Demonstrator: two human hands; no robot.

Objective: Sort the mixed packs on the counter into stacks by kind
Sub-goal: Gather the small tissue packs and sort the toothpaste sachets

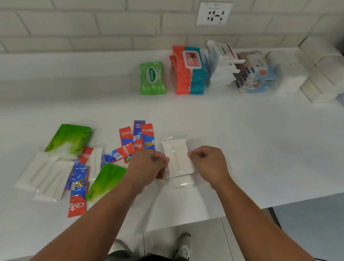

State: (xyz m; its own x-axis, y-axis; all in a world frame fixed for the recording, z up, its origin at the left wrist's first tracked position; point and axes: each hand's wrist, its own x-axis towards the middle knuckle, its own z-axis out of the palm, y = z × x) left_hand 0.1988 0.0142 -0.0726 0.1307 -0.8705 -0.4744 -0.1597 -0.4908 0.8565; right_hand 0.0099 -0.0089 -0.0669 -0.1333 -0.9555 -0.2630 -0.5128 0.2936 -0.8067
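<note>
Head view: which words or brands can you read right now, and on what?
"Sanicare": green wipes pack.
"Colg": two upright red sachets, the word cut off.
"ate": tilted sachet.
Label of the orange-teal pack: too blurred to read.
Print on the blue sachet: too blurred to read.
White pack: no text visible.

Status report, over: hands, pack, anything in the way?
Left hand, right hand pinching white pack. It sits on second white pack. Toothpaste sachets close beside left hand.

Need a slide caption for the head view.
Left hand and right hand pinch a white pack atop a second pack.
</note>
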